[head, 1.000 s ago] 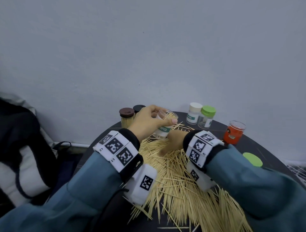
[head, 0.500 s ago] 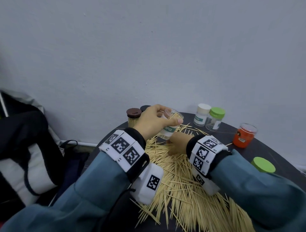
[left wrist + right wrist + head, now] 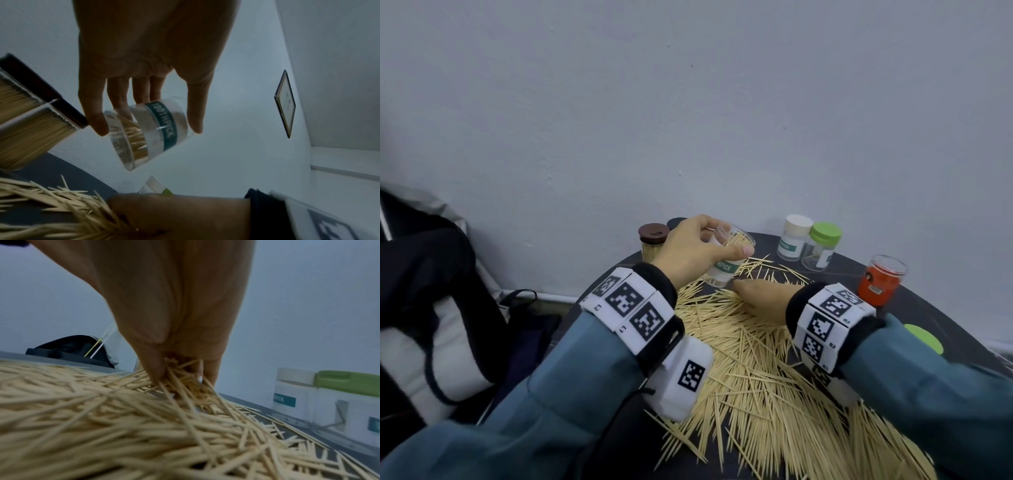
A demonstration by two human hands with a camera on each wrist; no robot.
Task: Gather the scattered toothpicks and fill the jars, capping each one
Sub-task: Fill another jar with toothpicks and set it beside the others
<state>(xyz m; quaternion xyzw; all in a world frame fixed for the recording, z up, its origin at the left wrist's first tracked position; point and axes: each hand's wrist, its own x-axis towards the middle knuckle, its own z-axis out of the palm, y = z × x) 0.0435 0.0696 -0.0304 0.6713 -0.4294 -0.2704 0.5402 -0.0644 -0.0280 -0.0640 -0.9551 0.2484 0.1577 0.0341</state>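
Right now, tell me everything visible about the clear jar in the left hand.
The clear jar is a small see-through plastic cylinder with a teal band reading TOOTHPICK. It has no cap and is partly filled with toothpicks. It is tilted, mouth toward the wall, held above the table's toothpick pile. The left hand grips it, thumb on one side and fingers on the other. Nothing else touches it; the right hand works the pile just below.

Dim, soft light; wrist views blurred, edge-warped.
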